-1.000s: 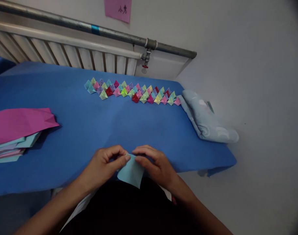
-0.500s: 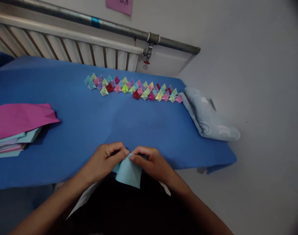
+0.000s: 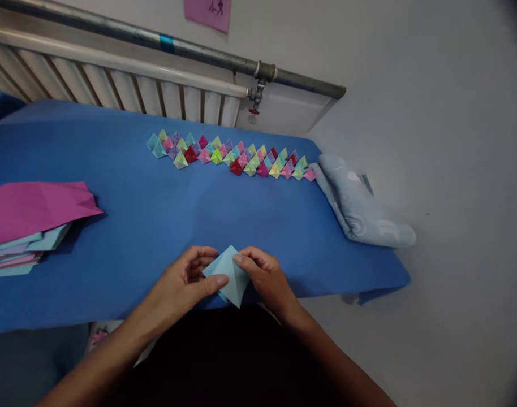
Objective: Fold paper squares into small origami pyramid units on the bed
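A light-blue sheet of origami paper (image 3: pixel 232 277), partly folded and turned corner-up, is between my hands at the table's near edge. My left hand (image 3: pixel 190 282) holds its left side, thumb on the front face and fingers behind. On the upper right side, my right hand (image 3: pixel 265 277) pinches the paper between thumb and fingers. Part of the paper's back layer shows below my left thumb. Farther back on the blue cloth stand several small folded paper pyramids (image 3: pixel 216 156) in slanting rows, in pink, red, green, yellow, purple and blue.
A stack of coloured paper (image 3: pixel 42 209), magenta on top, lies at the left. A folded grey-blue cloth (image 3: pixel 360 203) rests at the table's right end. Behind the blue-covered table (image 3: pixel 148 220) are a white radiator (image 3: pixel 126 85) and a metal pipe (image 3: pixel 216 55) along the wall.
The light-blue paper has been turned from hanging down to standing corner-up. My left thumb has moved down its face, and my right hand has shifted along its upper edge.
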Action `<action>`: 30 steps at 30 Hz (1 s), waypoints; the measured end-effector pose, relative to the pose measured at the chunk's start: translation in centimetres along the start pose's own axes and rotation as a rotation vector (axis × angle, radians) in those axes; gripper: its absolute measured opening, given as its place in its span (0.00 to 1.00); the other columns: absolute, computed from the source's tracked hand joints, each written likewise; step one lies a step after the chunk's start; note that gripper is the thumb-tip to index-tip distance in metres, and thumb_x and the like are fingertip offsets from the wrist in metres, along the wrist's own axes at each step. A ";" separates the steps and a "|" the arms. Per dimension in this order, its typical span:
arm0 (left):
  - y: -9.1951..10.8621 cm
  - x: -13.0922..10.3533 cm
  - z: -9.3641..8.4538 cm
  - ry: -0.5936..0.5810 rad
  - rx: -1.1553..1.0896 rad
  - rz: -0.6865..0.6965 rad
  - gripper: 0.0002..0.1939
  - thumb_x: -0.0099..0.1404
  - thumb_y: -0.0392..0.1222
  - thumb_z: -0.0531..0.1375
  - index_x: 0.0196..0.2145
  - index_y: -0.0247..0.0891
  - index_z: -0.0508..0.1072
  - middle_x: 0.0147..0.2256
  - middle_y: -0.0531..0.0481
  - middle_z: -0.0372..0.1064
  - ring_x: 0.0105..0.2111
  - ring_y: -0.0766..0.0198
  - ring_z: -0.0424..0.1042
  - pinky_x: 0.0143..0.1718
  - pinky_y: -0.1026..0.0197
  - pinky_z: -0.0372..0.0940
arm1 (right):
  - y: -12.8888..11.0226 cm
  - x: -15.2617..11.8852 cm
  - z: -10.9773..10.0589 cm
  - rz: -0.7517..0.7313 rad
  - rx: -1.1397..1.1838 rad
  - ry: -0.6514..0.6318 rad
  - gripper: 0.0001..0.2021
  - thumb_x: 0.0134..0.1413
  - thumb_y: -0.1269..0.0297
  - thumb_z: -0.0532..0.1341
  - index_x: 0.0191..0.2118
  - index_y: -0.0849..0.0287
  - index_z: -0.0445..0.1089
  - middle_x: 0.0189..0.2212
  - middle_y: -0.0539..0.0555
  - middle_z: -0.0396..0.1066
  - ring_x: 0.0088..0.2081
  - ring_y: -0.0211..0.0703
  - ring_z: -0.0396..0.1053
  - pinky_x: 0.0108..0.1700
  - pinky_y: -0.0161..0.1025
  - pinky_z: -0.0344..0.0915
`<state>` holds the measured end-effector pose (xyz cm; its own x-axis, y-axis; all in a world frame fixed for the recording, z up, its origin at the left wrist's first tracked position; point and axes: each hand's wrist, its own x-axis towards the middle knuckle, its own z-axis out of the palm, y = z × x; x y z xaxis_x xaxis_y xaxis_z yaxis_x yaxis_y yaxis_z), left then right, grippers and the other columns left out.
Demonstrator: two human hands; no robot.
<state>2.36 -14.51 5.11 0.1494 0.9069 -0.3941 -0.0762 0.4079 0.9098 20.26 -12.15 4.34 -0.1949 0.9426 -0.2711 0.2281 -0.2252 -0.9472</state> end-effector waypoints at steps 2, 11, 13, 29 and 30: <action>-0.2 0.0 0.1 0.051 0.005 0.000 0.26 0.45 0.45 0.71 0.43 0.40 0.71 0.38 0.50 0.73 0.37 0.59 0.73 0.38 0.58 0.67 | 0.1 0.0 0.1 -0.004 -0.009 -0.006 0.12 0.53 0.54 0.59 0.26 0.57 0.68 0.22 0.46 0.60 0.26 0.36 0.55 0.31 0.34 0.55; -0.4 1.3 -0.9 0.016 -0.101 -0.028 0.23 0.52 0.45 0.69 0.44 0.35 0.69 0.27 0.55 0.72 0.26 0.67 0.72 0.28 0.64 0.70 | 0.6 0.1 -1.1 0.107 0.182 -0.076 0.14 0.49 0.53 0.61 0.35 0.58 0.72 0.24 0.47 0.64 0.24 0.35 0.59 0.26 0.33 0.57; -0.6 1.6 -1.1 0.013 -0.127 -0.052 0.23 0.52 0.44 0.69 0.43 0.35 0.69 0.27 0.55 0.72 0.25 0.68 0.72 0.27 0.65 0.70 | 0.7 0.2 -1.2 0.132 0.204 -0.066 0.14 0.48 0.54 0.63 0.37 0.59 0.72 0.23 0.47 0.64 0.22 0.34 0.59 0.23 0.33 0.57; -0.6 0.5 -2.5 -0.120 0.512 0.462 0.15 0.62 0.43 0.60 0.47 0.45 0.75 0.58 0.45 0.65 0.53 0.53 0.69 0.46 0.55 0.71 | 1.2 1.3 -1.1 0.130 0.472 -0.116 0.19 0.41 0.68 0.66 0.43 0.58 0.67 0.18 0.42 0.65 0.15 0.30 0.60 0.16 0.28 0.57; -0.6 0.3 -2.7 -0.150 0.633 0.557 0.18 0.62 0.41 0.60 0.50 0.47 0.73 0.61 0.45 0.61 0.57 0.51 0.65 0.50 0.52 0.69 | 1.0 1.3 -1.1 0.145 0.495 -0.123 0.19 0.40 0.68 0.66 0.42 0.58 0.66 0.17 0.42 0.65 0.15 0.30 0.60 0.16 0.28 0.56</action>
<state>-0.17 -14.22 4.12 0.3857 0.9157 0.1127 0.3810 -0.2694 0.8845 21.24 -10.87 3.20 -0.3119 0.8641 -0.3951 -0.2105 -0.4684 -0.8581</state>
